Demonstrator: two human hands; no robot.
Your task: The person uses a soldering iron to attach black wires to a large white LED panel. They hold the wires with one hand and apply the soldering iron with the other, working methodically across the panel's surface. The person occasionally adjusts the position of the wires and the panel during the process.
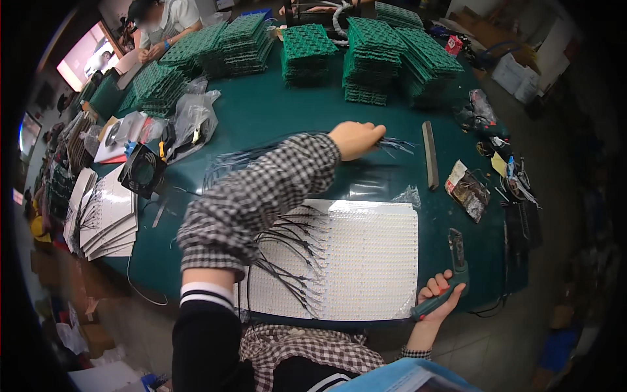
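Panel (372, 261) on the table (261, 104), white, flat, lined with close rows of small dots. Leads (281, 271) in black, fanned over the left part of the panel and curving away leftward. Across that same part of the panel, left arm in a checked sleeve (261, 186), stretched forward.

Left hand (356, 140) beyond the far edge of the panel, fingers curled narrow around a bundle of thin dark wires (398, 145). Loose ends poking out on the right, beyond the panel; remainder trailing off to the left, partly hidden by the sleeve. Cannot tell whether resting on the table or raised above it.

Right hand (444, 297) just beside the near right corner of the panel, wrapped around the handle of a green tool (460, 271). Butt low by that corner of the panel, nose up and pointing away. Cannot tell whether touching the panel.

Beyond the far right corner of the panel, a long narrow bar (430, 155). Right of the panel, a crumpled brown packet (467, 189). Left of the panel, a black fan (142, 171) and a pile of white sheets (111, 215) with dark leads. Beyond the panel on the left, a clear bag (196, 121). Farthest beyond the panel, stacks (307, 55) of green latticed pieces and, to the left, a co-worker (166, 26) in light clothing.
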